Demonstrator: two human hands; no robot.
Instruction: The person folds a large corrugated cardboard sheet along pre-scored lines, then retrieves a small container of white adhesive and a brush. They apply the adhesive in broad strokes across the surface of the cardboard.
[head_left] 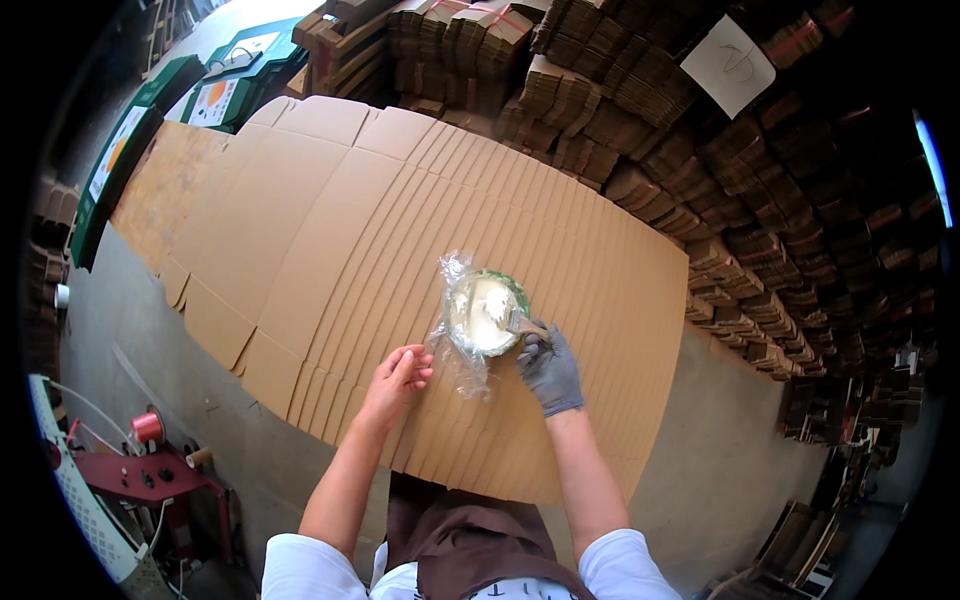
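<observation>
My right hand [550,373], in a grey glove, is closed round the handle of a brush [521,324]. The brush's head rests at the right side of a round green-rimmed bowl [522,288] that holds thick white paste [484,318]. Crumpled clear plastic film [459,362] sticks out along the bowl's left side. Bare and empty, my left hand [397,382] hovers left of the film with its fingers loosely bent and the thumb apart. Under bowl and hands lie several overlapping flat cardboard sheets [330,230], fanned out so their edges form parallel strips.
Tall stacks of folded cardboard [640,80] line the back and right. Green printed boxes [120,150] stand at the far left, by a bare wooden board [165,190]. At lower left is a dark red machine [130,475] with a spool of red strapping [147,428].
</observation>
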